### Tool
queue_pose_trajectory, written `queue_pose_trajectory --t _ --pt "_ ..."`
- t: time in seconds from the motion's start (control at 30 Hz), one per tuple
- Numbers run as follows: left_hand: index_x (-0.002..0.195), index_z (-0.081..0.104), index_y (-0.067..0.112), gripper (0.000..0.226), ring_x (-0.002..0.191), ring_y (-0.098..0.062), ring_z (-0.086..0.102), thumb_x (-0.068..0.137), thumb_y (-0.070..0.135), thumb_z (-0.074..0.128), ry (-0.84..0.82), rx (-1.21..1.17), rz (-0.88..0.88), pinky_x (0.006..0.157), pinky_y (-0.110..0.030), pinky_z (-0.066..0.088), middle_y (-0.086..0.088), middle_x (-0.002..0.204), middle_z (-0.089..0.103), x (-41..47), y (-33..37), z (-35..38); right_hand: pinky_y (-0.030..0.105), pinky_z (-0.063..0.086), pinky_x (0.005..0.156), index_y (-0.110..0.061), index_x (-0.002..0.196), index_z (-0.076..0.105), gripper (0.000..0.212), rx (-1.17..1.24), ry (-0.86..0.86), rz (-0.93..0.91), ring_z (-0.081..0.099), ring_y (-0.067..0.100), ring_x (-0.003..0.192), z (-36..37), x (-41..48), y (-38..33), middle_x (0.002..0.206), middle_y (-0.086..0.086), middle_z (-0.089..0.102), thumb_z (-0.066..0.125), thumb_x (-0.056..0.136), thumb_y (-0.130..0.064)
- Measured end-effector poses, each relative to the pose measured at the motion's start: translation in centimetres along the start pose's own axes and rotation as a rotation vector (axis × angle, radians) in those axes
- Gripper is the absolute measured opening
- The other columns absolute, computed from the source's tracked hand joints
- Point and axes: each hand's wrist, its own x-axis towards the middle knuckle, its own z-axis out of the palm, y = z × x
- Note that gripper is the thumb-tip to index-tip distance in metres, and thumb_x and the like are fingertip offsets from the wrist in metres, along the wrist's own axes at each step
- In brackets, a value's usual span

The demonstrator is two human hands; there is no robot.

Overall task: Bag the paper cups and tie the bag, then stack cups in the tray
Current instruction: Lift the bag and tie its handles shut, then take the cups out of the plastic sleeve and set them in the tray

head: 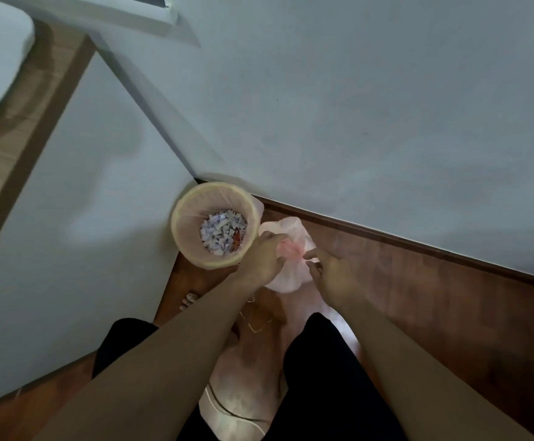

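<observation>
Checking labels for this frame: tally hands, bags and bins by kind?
Hands: 2, left hand and right hand
Pink bag: 1
Waste bin: 1
Total: 4

Both forearms extend toward 12 o'clock. Left hand (264,259) pinches the bag (292,230). Right hand (334,276) touches it with curled fingers.

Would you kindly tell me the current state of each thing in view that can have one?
Bag: on the floor, neck gathered; whether it is knotted cannot be told.
Bin: upright, uncovered, lined in pink, partly filled.
Paper scraps: loose in the bottom of the bin.
Left hand: grips the bag's gathered neck.
Right hand: pinches the bag beside the neck.
</observation>
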Motion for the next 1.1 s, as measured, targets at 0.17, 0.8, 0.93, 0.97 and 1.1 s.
queue_pose_trajectory --t 0.17,0.8,0.93,0.97,1.1 --pt "0.159 0.061 0.011 0.056 0.14 -0.029 0.064 0.104 0.016 0.076 -0.042 -0.133 -0.076 0.114 -0.027 0.044 -0.013 0.152 0.069 -5.6 0.5 -2.0 0.043 0.064 0.085 -0.024 0.121 0.075 0.018 -0.012 -0.023 -0.073 0.08 0.024 0.099 -2.2 -4.8 -2.8 0.119 0.003 0.082 0.067 0.106 -0.022" --pt "0.129 0.075 0.021 0.019 0.085 -0.017 0.085 0.112 0.018 0.067 0.412 -0.59 -0.331 0.083 -0.029 0.063 0.005 0.099 0.086 -41.1 12.1 -20.5 0.028 0.055 0.085 -0.03 0.127 0.07 0.024 -0.063 -0.188 -0.282 0.073 0.005 0.091 -20.4 -26.7 -21.9 0.114 -0.015 0.075 0.065 0.104 -0.032" --pt "0.129 0.077 0.02 0.02 0.084 -0.017 0.086 0.111 0.017 0.067 0.502 -0.623 -0.404 0.088 -0.038 0.068 0.009 0.093 0.087 -44.1 10.8 -21.4 0.026 0.052 0.081 -0.028 0.127 0.069 0.022 -0.098 -0.223 -0.337 0.073 0.01 0.096 -20.7 -27.5 -24.0 0.11 -0.012 0.072 0.063 0.106 -0.032" --pt "0.126 0.077 0.021 0.018 0.084 -0.021 0.087 0.111 0.016 0.067 0.511 -0.656 -0.414 0.09 -0.045 0.069 0.009 0.091 0.087 -44.5 10.2 -21.4 0.026 0.049 0.08 -0.028 0.127 0.069 0.022 -0.123 -0.217 -0.35 0.072 0.012 0.1 -20.4 -27.5 -24.2 0.112 -0.01 0.073 0.061 0.107 -0.033" --pt "0.121 0.077 0.023 0.017 0.088 -0.029 0.087 0.112 0.015 0.066 0.538 -0.742 -0.426 0.093 -0.054 0.069 -0.001 0.099 0.088 -46.4 7.9 -21.4 0.035 0.059 0.088 -0.033 0.117 0.069 0.017 -0.165 -0.218 -0.399 0.073 0.012 0.098 -18.3 -28.2 -25.8 0.105 -0.018 0.073 0.058 0.104 -0.035"
